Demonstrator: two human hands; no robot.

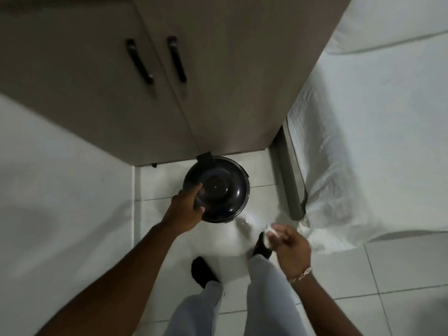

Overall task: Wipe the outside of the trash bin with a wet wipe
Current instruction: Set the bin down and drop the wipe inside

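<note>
A small round black trash bin (pixel 219 187) with a domed shiny lid stands on the white tiled floor, right in front of a cabinet. My left hand (pixel 185 207) grips the lid's near-left edge, fingers curled over the rim. My right hand (pixel 289 246) hovers to the right of the bin and nearer to me, apart from it, and is closed around a crumpled white wet wipe (pixel 270 232) that sticks out past the fingers.
A tall brown cabinet (pixel 169 88) with two black handles rises behind the bin. A bed with a white sheet (pixel 363 154) fills the right side, its grey frame (pixel 289 180) close to the bin. A white wall (pixel 60 190) is on the left. My legs and dark shoes are below.
</note>
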